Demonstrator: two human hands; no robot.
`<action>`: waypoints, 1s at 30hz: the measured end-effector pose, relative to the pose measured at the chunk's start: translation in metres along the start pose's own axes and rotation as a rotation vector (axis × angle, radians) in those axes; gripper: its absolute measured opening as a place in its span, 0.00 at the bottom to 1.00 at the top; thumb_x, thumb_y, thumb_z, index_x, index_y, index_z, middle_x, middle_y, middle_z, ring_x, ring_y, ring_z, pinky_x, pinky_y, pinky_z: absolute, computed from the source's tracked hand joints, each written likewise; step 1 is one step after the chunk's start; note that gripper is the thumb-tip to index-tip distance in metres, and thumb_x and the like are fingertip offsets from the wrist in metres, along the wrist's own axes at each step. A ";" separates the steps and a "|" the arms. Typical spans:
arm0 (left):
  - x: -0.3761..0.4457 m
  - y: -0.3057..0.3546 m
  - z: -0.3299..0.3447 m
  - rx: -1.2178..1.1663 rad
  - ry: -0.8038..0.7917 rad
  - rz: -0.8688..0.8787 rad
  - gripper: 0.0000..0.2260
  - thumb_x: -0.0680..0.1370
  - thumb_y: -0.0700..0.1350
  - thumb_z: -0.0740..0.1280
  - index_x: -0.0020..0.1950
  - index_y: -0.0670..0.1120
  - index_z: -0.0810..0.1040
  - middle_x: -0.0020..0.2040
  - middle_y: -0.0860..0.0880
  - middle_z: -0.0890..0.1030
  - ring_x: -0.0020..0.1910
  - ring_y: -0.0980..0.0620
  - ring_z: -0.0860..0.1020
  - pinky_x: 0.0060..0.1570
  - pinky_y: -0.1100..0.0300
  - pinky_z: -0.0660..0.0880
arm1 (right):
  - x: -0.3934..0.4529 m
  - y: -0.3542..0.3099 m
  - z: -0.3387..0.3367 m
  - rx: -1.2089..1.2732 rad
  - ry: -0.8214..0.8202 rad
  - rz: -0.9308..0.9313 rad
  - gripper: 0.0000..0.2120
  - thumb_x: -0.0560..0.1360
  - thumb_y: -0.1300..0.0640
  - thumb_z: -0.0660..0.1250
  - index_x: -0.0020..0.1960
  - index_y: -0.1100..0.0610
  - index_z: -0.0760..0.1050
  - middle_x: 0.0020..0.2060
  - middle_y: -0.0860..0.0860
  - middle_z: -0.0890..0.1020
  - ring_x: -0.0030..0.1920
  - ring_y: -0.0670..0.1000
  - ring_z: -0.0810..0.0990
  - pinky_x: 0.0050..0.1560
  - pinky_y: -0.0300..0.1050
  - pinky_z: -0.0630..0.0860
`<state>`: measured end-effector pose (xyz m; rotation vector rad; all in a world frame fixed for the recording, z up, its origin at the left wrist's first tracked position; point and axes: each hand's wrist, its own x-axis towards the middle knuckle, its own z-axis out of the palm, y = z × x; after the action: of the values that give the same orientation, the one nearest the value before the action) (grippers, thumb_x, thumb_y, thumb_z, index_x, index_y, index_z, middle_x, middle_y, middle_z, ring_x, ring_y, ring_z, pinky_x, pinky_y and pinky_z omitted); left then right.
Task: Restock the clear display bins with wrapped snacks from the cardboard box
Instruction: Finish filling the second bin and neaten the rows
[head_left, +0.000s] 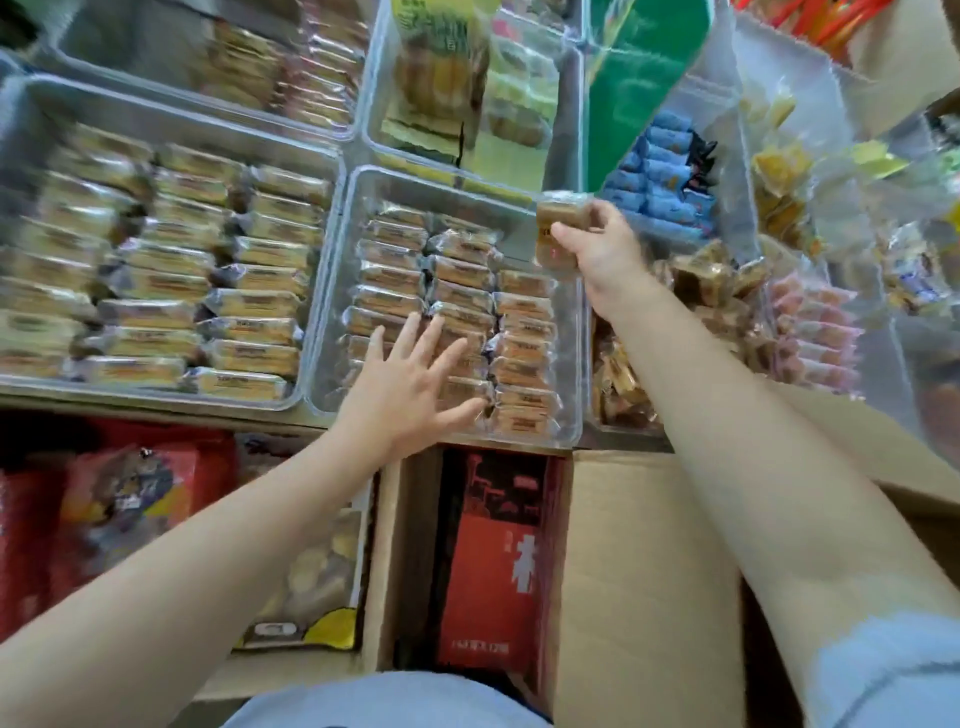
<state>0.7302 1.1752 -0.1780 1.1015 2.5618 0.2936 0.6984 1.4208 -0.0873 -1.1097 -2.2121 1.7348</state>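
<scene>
A clear display bin (332, 291) in the middle holds three rows of wrapped brown snacks (462, 270). My left hand (410, 384) lies flat with spread fingers on the snacks at the bin's near side. My right hand (597, 244) grips a small stack of wrapped snacks (558, 228) above the bin's far right corner, where the right row leaves a gap. The cardboard box (639, 561) stands open below the bins, under my right forearm, with a red pack (493, 561) showing inside it.
A larger bin (31, 104) at the left is packed with similar wrapped snacks. Behind stand bins with yellow-green packs (441, 78). To the right lie blue packs (660, 176), loose brown candies (717, 291) and pink packs (815, 327). Red bags (124, 499) sit on the lower shelf.
</scene>
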 end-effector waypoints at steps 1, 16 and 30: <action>0.001 -0.001 0.001 -0.008 0.015 0.002 0.39 0.76 0.75 0.40 0.83 0.55 0.51 0.83 0.46 0.48 0.82 0.44 0.43 0.77 0.37 0.46 | 0.013 0.005 0.006 -0.182 0.019 -0.077 0.14 0.77 0.63 0.70 0.61 0.55 0.73 0.55 0.51 0.79 0.57 0.52 0.79 0.57 0.47 0.79; 0.003 -0.001 0.008 0.016 0.030 0.009 0.37 0.79 0.70 0.44 0.81 0.49 0.61 0.82 0.41 0.54 0.82 0.41 0.48 0.75 0.33 0.50 | 0.051 0.063 0.046 -1.256 -0.276 -0.155 0.36 0.81 0.33 0.46 0.80 0.55 0.57 0.75 0.62 0.65 0.76 0.61 0.61 0.75 0.58 0.57; -0.004 -0.004 -0.001 0.039 -0.009 -0.032 0.34 0.79 0.66 0.42 0.79 0.50 0.62 0.82 0.43 0.56 0.82 0.44 0.48 0.77 0.38 0.49 | -0.069 0.014 -0.002 -0.905 -0.434 -0.162 0.19 0.82 0.42 0.58 0.62 0.52 0.79 0.59 0.48 0.81 0.57 0.49 0.78 0.56 0.47 0.74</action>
<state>0.7298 1.1698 -0.1770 1.0718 2.5850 0.2317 0.7556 1.3823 -0.0757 -0.6225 -3.3919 0.9337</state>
